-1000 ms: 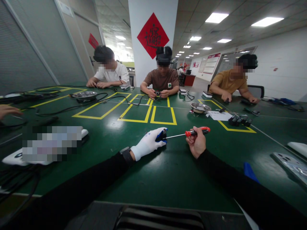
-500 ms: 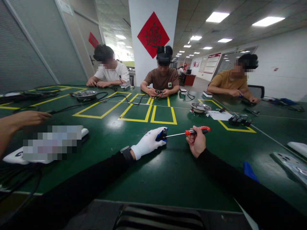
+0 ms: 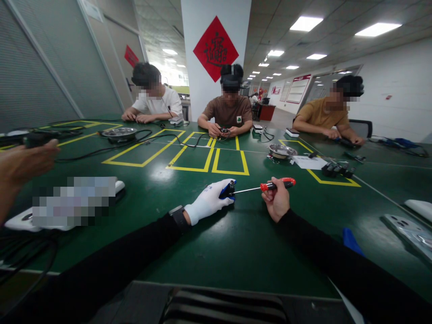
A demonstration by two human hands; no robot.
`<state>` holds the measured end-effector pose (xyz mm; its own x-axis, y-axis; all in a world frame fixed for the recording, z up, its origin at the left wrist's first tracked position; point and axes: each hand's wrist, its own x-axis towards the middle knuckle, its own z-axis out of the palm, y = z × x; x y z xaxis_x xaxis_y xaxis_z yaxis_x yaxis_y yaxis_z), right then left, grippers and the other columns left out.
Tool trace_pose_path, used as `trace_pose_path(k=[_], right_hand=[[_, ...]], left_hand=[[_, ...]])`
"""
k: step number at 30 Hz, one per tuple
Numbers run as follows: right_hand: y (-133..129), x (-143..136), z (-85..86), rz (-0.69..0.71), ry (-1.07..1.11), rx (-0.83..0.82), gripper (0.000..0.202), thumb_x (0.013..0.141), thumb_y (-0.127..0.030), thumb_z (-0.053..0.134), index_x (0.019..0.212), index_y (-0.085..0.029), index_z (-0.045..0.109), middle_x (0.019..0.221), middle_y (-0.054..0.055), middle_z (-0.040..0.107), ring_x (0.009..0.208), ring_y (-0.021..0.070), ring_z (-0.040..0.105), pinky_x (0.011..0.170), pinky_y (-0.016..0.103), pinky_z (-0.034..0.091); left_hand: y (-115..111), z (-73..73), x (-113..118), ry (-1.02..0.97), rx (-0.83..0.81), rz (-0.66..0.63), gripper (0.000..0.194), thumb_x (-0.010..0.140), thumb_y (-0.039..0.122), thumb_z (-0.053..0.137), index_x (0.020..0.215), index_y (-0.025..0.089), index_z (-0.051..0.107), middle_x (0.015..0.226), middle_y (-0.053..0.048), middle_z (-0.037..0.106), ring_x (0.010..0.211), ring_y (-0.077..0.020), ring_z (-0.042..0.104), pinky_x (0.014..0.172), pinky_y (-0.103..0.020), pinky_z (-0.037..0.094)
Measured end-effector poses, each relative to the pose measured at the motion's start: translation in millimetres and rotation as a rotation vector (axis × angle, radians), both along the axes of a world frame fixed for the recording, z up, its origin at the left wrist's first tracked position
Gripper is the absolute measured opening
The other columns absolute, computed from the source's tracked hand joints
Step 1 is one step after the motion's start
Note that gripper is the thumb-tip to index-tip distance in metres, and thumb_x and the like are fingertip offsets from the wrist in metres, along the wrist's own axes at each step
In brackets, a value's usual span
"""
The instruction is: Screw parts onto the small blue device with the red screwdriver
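Gripping a small black fitting (image 3: 231,189) over here on the remote end: it's out front on the green worktop (image 3: 216,256) side of things, roughly mid-view, with a shiny stub poking up. My left hand (image 3: 212,199), in a white glove with blue on the grip side, has its fingers curled around it. Can't tell whether the fitting rests on the surface or is held just above it.

What matters is the line-up. The red-and-black screwdriver (image 3: 285,183) comes in from the right, long axis nearly sideways, handle end a bit higher in view, shaft end meeting the fitting's right side. Whether the tip is seated in anything, no idea, too small to see. The bare right hand (image 3: 277,200) has its fingers wrapped around the handle, with most of the shaft between it and the fitting, so the left is obviously the nearer hand.

Further out to the right: a round metal dish (image 3: 282,156), a white paper sheet (image 3: 311,163) just beside it, and a clump of black parts (image 3: 337,170) by the sheet's near corner. Nearer me on that side, something blue (image 3: 353,243). Far left, a co-worker's hand (image 3: 29,162) holds something dark, too blurry to name.
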<state>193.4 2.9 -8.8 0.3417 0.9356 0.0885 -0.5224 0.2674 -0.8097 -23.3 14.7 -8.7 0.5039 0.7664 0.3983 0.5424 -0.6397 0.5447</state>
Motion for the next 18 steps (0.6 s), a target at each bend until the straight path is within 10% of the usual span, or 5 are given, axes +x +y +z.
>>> trace_pose_path(k=[18], right_hand=[[2.0, 0.9, -3.1, -0.003, -0.001, 0.014, 0.023, 0.072, -0.032, 0.063, 0.061, -0.018, 0.049, 0.039, -0.01, 0.036, 0.032, 0.0032, 0.026, 0.031, 0.016, 0.022]], left_hand=[[-0.1, -0.3, 0.3, 0.0, 0.004, 0.008, 0.057, 0.074, 0.031, 0.063, 0.128, 0.02, 0.05, 0.128, -0.007, 0.057, 0.119, -0.0228, 0.052, 0.104, -0.035, 0.039]])
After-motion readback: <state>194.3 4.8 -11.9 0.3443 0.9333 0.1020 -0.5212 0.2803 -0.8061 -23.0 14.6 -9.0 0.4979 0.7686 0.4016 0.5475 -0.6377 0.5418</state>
